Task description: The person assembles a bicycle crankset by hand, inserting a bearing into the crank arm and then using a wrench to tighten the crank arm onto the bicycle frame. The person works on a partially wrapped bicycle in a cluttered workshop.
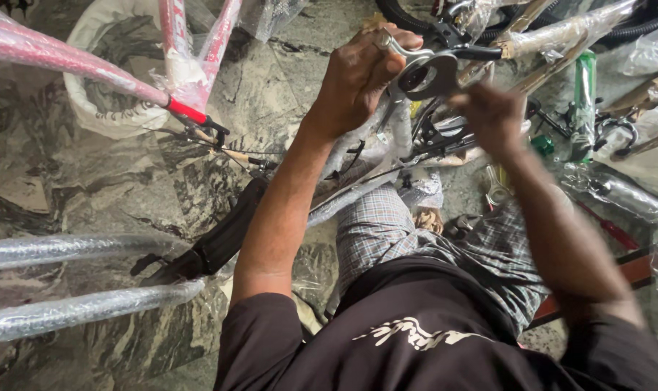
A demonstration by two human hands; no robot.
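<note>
1. Head view shows your left hand [358, 80] closed around a metal wrench [416, 69], its ring end just to the right of your knuckles, over the wrapped bicycle parts [387, 145].
2. Your right hand [492, 116] is blurred; it seems pinched on something small just below the ring, but I cannot tell whether the fingers are together or apart.
3. Risk, as I judge it: the wrench can slip off, because the bubble wrap near the joint gives a soft, slippery seat, and then your left knuckles can hit the black lever [466, 49] just above the ring.
4. A small part can drop from the right hand among the loose tools [495, 190] below it and be hard to find.
5. Thin cables [235, 153] run to the left of your left forearm and can catch it.
6. A green can [584, 101] stands to the right of your right hand, near enough to be knocked.
7. Wrapped red frame tubes [75, 64] lie far left, well apart from your hands.
</note>
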